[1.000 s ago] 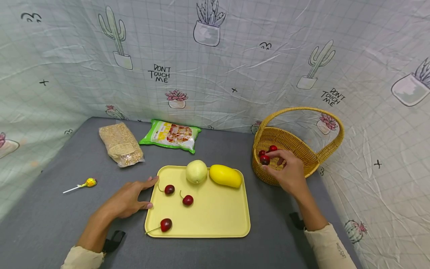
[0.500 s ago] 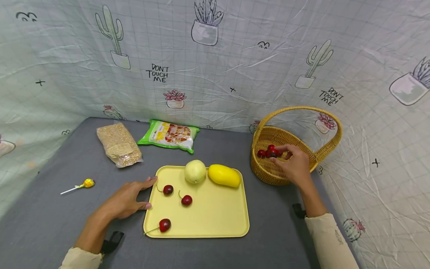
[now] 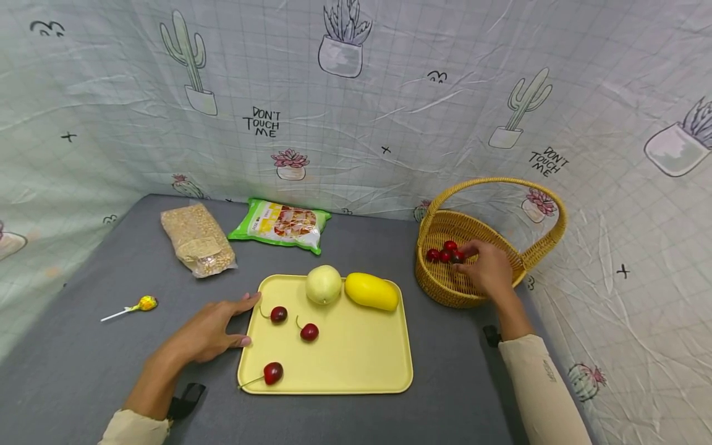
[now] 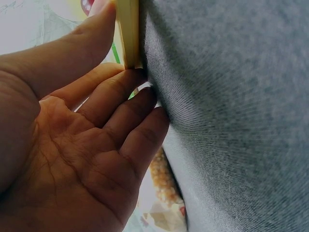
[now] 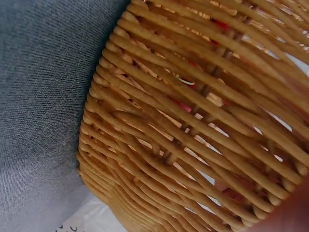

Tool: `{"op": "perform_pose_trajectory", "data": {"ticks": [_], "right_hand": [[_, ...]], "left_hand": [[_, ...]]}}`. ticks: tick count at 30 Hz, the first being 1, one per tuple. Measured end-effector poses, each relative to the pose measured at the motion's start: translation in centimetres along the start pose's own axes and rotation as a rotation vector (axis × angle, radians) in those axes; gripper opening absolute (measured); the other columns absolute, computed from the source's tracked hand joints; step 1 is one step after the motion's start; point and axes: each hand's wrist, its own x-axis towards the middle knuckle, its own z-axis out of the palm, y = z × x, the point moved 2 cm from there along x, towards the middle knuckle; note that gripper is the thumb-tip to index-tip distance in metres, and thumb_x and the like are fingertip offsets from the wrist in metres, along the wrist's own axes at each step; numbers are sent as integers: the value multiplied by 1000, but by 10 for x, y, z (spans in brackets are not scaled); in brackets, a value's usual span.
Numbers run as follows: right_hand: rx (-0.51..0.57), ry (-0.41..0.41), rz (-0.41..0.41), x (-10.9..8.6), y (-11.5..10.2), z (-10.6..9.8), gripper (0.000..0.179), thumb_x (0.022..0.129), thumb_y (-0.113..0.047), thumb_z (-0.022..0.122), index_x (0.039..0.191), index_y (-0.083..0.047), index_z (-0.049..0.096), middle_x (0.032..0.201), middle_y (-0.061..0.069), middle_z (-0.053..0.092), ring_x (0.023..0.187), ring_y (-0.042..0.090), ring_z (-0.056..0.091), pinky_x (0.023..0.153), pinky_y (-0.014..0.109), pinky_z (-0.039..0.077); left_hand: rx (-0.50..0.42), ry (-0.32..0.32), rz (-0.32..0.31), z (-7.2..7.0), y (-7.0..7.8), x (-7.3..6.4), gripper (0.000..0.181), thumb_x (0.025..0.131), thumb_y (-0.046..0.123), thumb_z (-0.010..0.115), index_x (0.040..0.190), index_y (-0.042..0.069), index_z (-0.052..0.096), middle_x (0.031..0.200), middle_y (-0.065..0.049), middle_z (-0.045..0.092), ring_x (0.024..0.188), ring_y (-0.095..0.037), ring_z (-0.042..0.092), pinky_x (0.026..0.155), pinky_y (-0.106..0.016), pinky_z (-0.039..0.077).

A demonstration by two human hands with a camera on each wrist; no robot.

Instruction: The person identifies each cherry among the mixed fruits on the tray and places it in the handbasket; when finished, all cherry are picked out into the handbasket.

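In the head view my right hand [image 3: 485,267] reaches inside the wicker basket [image 3: 450,296], thumb and forefinger pinching a dark red cherry [image 3: 457,257]. Beside it in the basket lie several other red cherries [image 3: 433,254]. My left hand [image 3: 208,330] rests with thumb and forefinger spread against the left edge of the yellow tray [image 3: 356,364]. The left wrist view shows its fingers [image 4: 137,140] loosely extended at the tray's rim. Three stemmed cherries [image 3: 273,373] lie on the tray's left side. In the right wrist view the basket's weave [image 5: 193,121] hides the right hand's fingertips.
A pale green round fruit [image 3: 323,285] and a yellow oblong fruit [image 3: 371,292] sit along the tray's back edge. Behind stand a green-and-white packet [image 3: 283,224] and a clear bag of beige grains [image 3: 199,240]. A lollipop [image 3: 146,303] lies at left; the basket's tall handle [image 3: 500,180] arches over its opening.
My right hand has moved slightly right and deeper into the basket with its cherry, bringing it beside the other cherries. My left hand has stayed at the tray's edge.
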Motion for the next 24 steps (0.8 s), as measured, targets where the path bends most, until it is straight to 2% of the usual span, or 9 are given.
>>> {"op": "perform_pose_trajectory", "data": {"ticks": [6,13,24], "right_hand": [[-37,-91,57,7,4,4,35,87,-28,90,115,-12,76,118,15,79,109,42,69,84,58,55],[-38,-152,86,13,6,8,41,87,-28,90,120,-9,75,121,18,76,111,44,67,85,59,55],[-24,-176,74,19,7,12,38,87,-26,90,118,-9,77,122,19,76,113,44,66,87,62,53]], "left_hand": [[1,5,-1,1,0,0,90,87,29,88,162,7,44,159,-36,43,144,-59,46,110,-72,44],[-4,9,6,1,0,0,89,88,28,88,162,7,44,159,-35,43,144,-58,46,110,-72,44],[-11,8,8,1,2,-1,88,88,26,87,162,6,44,159,-35,43,145,-58,45,112,-72,43]]}}
